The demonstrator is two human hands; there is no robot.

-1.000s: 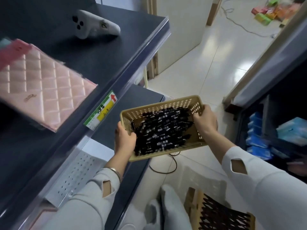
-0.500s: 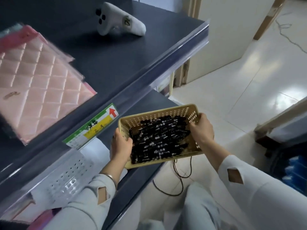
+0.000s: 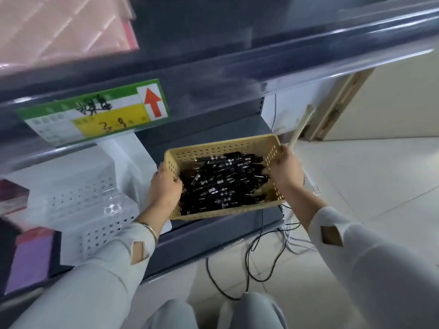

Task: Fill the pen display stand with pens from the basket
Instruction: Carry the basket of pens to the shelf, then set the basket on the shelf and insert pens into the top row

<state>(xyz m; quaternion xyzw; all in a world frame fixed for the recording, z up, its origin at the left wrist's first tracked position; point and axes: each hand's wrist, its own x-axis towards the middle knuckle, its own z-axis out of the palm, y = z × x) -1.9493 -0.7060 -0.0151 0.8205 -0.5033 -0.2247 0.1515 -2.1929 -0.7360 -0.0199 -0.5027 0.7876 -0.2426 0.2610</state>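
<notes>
Head view: the left hand (image 3: pixel 164 186) and the right hand (image 3: pixel 286 168) each grip one end of the tan plastic basket (image 3: pixel 221 146) of black pens (image 3: pixel 221 186), mid-frame, just right of the white holey plastic stand (image 3: pixel 95 210).

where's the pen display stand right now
In the head view the white perforated stand sits on the lower shelf, left of the basket and below the price label.

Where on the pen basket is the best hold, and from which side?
By the two short end walls of the basket, left grip coming from the left and right grip from the right, fingers hooked over the rim. It is long, open-topped and heaped with loose pens, so holding both ends should keep it level.
</notes>
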